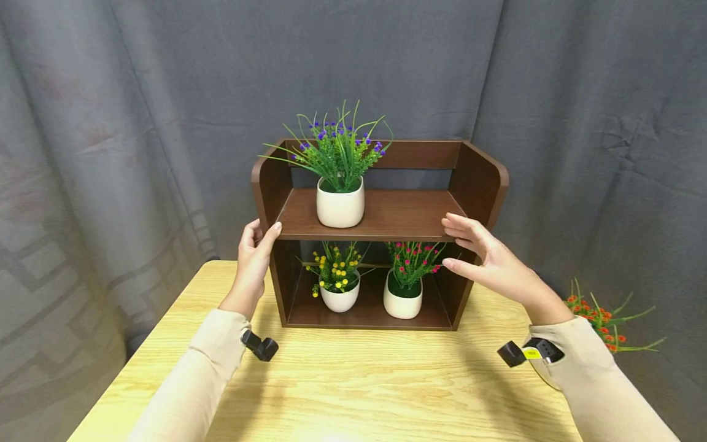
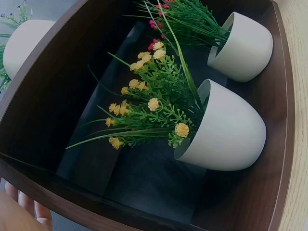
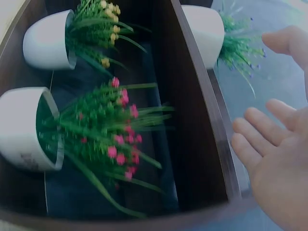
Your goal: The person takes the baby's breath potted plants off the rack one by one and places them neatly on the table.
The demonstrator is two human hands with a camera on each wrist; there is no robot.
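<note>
Two-tier dark-brown wooden shelf point(image 1: 411, 212): our left hand point(image 1: 251, 264) grips its left side. Our right hand point(image 1: 494, 264), spread wide, hovers near its right side.

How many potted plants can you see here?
4: the purple plant on the upper shelf, yellow plant and pink plant below, orange plant at right, partly hidden by the right sleeve.

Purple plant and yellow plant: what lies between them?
The upper board, as the head view shows: purple plant above it, yellow plant below.
</note>
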